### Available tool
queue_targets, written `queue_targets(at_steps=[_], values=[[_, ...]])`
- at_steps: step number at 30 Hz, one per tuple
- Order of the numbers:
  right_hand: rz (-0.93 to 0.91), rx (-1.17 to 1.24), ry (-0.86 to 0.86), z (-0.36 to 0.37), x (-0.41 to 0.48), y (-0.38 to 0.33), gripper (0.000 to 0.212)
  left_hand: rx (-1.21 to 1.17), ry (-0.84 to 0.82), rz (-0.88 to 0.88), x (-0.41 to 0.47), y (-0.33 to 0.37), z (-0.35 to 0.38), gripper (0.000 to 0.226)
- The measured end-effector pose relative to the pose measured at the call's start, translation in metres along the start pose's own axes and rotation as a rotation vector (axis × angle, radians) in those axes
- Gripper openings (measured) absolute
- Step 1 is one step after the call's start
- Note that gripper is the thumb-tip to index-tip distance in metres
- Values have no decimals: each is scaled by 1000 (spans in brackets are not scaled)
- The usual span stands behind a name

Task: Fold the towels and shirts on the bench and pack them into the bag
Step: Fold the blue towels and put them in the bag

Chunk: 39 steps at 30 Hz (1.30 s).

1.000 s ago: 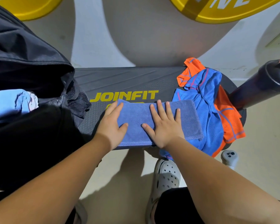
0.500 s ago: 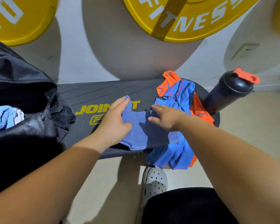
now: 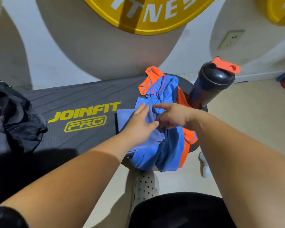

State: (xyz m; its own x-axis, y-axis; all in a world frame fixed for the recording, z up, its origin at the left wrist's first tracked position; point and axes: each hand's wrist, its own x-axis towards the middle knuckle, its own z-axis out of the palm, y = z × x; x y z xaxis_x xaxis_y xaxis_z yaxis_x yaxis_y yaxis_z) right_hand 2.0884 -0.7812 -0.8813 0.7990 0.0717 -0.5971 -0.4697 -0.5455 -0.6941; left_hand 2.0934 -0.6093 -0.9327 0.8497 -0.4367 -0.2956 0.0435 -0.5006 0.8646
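Since a second ago the right hand has left its flat press and lifted the right end of the periwinkle-blue terry towel, carrying it leftward towards the left hand. The view has also swung right, so a black shaker bottle with an orange lid now shows in full.

The left hand lies flat with straight fingers, pinning the towel's middle. The right hand's fingers curl round the raised end. The towel sits on the right half of the dark grey ribbed table, overlapping the crumpled blue mesh shirt and the orange shirt, well apart from the open black bag at the left.

It looks light, limp and napped, unlikely to slip. It is best held by its corners or folded edge, as it would sag wherever unsupported.
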Motion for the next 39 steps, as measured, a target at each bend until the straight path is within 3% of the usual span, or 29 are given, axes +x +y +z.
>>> queue_targets(at_steps=[4,8,11,14,17,21,25,28,31,35,39], values=[[11,-68,-40,2,10,-3,62,-89,149,97,-12,-14,-6,44],[10,-206,-63,6,15,-10,48,377,400,245,-29,-29,-26,41],[-38,-298,-11,8,14,-8,38,744,242,120,-32,-36,-27,63],[-211,-553,248,12,16,7,33,882,137,26,-29,-48,-20,73],[-331,-883,459,22,20,20,57,884,138,-9,-26,-57,-15,76],[-249,-1143,311,40,27,31,70,887,136,4,-26,-58,-14,76],[-198,-1190,285,44,34,37,70,838,219,52,-34,-63,-21,78],[-412,-1115,397,41,38,19,67,685,382,-14,-45,-68,-27,85],[-589,-1061,398,50,46,-1,61,581,482,-116,-52,-68,-31,72],[-453,-1147,143,74,54,-16,64,583,470,-226,-55,-67,-33,56],[-439,-1132,148,74,58,-24,75,453,451,-226,-53,-70,-33,53]])
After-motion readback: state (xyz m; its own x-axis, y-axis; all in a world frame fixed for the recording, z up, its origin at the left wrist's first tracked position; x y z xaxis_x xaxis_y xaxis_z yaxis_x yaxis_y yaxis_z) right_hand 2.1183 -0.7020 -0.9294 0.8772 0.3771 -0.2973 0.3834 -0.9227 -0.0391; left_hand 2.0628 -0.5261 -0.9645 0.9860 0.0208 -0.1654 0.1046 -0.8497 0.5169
